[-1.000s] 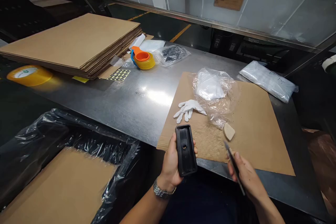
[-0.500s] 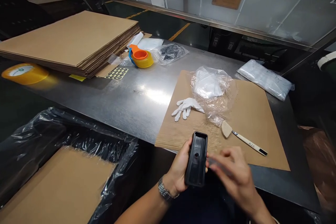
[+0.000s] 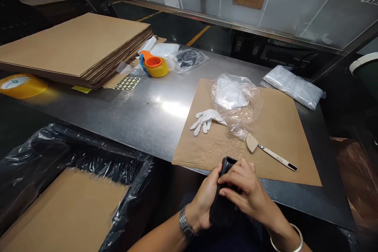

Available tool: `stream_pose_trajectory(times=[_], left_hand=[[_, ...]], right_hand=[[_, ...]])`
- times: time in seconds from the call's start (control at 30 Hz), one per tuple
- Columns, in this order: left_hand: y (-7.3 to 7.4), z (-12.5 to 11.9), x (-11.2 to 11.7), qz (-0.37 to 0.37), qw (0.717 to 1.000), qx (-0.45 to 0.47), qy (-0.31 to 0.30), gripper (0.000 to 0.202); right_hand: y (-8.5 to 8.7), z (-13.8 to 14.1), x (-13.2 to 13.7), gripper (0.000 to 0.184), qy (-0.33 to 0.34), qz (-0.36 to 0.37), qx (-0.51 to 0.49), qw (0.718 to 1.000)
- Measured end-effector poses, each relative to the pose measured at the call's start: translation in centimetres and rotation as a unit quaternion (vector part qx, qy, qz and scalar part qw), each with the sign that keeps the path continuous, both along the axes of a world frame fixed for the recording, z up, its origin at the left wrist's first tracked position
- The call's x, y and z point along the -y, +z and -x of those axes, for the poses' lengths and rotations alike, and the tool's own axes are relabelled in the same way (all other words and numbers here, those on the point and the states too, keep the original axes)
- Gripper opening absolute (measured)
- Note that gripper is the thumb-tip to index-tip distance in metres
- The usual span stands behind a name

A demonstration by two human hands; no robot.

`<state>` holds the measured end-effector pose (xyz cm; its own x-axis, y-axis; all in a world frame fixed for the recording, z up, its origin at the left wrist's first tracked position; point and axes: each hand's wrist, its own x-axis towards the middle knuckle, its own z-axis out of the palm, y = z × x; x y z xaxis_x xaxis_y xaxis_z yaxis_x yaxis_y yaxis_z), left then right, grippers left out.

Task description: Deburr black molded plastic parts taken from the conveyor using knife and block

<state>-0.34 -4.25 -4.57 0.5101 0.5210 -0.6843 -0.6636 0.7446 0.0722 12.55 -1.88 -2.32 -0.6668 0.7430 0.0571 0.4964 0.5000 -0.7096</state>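
Note:
A black oblong plastic part (image 3: 222, 208) sits in front of the table's near edge, gripped by both hands. My left hand (image 3: 204, 201) holds it from the left and below, a metal watch on that wrist. My right hand (image 3: 243, 191) is laid over its top with fingers curled round it, a bracelet on the wrist. A thin scraper-like tool with a tan head (image 3: 270, 150) lies loose on the cardboard sheet (image 3: 277, 126), just beyond my hands. A white glove (image 3: 206, 119) and a crumpled clear plastic bag (image 3: 236, 100) rest on the same sheet.
A steel table (image 3: 141, 106) carries a stack of cardboard sheets (image 3: 79, 45), an orange-and-yellow tape dispenser (image 3: 154, 65), a sticker sheet (image 3: 126, 83), bagged items (image 3: 293, 86) and a yellow tape roll (image 3: 17, 84). A box lined with black plastic (image 3: 71, 189) stands lower left.
My right hand put the thin tool down on the cardboard sheet, then moved left and closed over the black part. The part has been drawn down toward me.

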Motion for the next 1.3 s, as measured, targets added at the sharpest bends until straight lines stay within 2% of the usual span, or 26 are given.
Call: stream_pose_trajectory(times=[0.13, 0.23, 0.3, 0.4, 0.53, 0.57, 0.67, 0.7, 0.8, 0.87, 0.97, 1.07, 1.2, 1.3], left_hand=[[-0.3, -0.1, 0.6, -0.008, 0.992, -0.085, -0.09, 0.062], [-0.4, 0.0, 0.9, -0.032, 0.992, -0.083, -0.087, 0.063], [-0.3, 0.0, 1.0, -0.048, 0.992, -0.08, -0.09, 0.065], [-0.2, 0.0, 1.1, -0.055, 0.989, -0.086, -0.108, 0.069], [-0.1, 0.0, 1.1, -0.059, 0.988, -0.118, -0.076, 0.065], [-0.1, 0.0, 1.1, -0.063, 0.988, -0.132, -0.057, 0.062], [0.0, -0.1, 1.3, -0.096, 0.976, -0.195, 0.008, 0.049], [0.0, -0.3, 1.4, -0.108, 0.971, -0.214, 0.016, 0.047], [0.1, -0.7, 1.7, -0.127, 0.963, -0.238, -0.002, 0.047], [0.1, -0.9, 1.9, -0.129, 0.963, -0.236, -0.003, 0.048], [0.0, -0.8, 1.9, -0.127, 0.966, -0.224, 0.006, 0.049], [-0.1, -0.4, 1.5, -0.108, 0.974, -0.196, 0.02, 0.046], [0.0, 0.0, 0.6, -0.068, 0.981, -0.166, 0.067, 0.037], [-0.4, 0.3, 0.2, -0.04, 0.984, -0.161, 0.06, 0.043]], right_hand=[[-0.4, -1.0, -1.3, 0.026, -0.039, -0.024, 0.01, 0.999], [-0.7, -1.4, -2.1, 0.027, -0.073, -0.043, -0.009, 0.996], [-0.9, -1.5, -2.5, 0.017, -0.091, -0.023, -0.039, 0.995], [-1.4, -1.5, -2.8, 0.019, -0.118, 0.062, -0.106, 0.985], [-2.4, -1.4, -1.8, 0.025, -0.215, 0.141, -0.161, 0.953], [-2.6, -1.4, -1.3, 0.024, -0.216, 0.146, -0.155, 0.953], [-2.9, -1.2, 0.6, 0.045, -0.19, 0.168, -0.125, 0.959], [-3.0, -1.1, 1.1, 0.046, -0.198, 0.181, -0.117, 0.956], [-3.2, -0.7, 1.7, 0.033, -0.262, 0.231, -0.122, 0.929], [-3.4, -0.5, 1.4, 0.037, -0.278, 0.258, -0.14, 0.915], [-3.6, -0.4, 1.2, 0.038, -0.278, 0.264, -0.165, 0.909], [-3.7, -0.4, 1.9, 0.04, -0.258, 0.245, -0.141, 0.924], [-3.8, -0.5, 3.7, 0.072, -0.182, 0.264, -0.123, 0.939], [-3.6, -0.7, 4.6, 0.085, -0.129, 0.32, -0.156, 0.925]])
